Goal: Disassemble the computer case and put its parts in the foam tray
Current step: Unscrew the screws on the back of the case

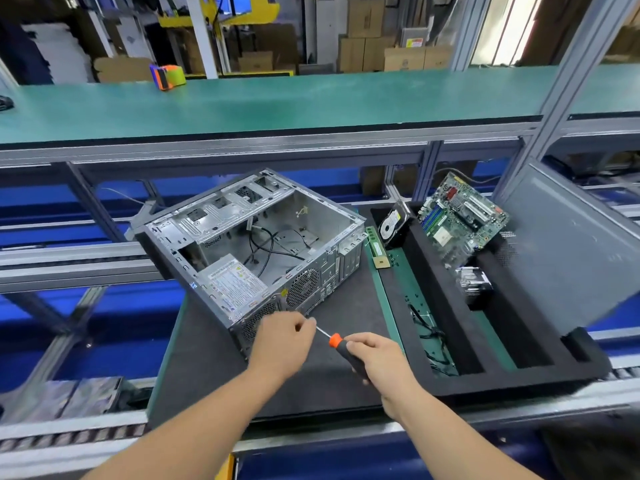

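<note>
On the dark mat at the left lies the computer case (256, 251), open side up, stripped of its board but with the power supply (232, 284) seated in the near corner and loose black cables (266, 247) trailing across the floor. It looks like thin sheet steel: stiff, fairly heavy with the supply inside, and probably sharp along the cut edges, so the folded frame rails seem the safest hold. The left hand (284, 341) sits at the case's near rear corner, fingertips pinched on the tip end of the screwdriver (337, 342), apparently steadying it or a screw; which one I cannot tell. The right hand (375, 358) is wrapped round the black and orange handle, near the left hand. Just right of the case, the foam tray (446, 299) holds a memory stick (375, 245), a hard drive (393, 225), the motherboard (460, 220) propped on edge, and a heatsink (472, 284); these are fragile, best held by their edges.
</note>
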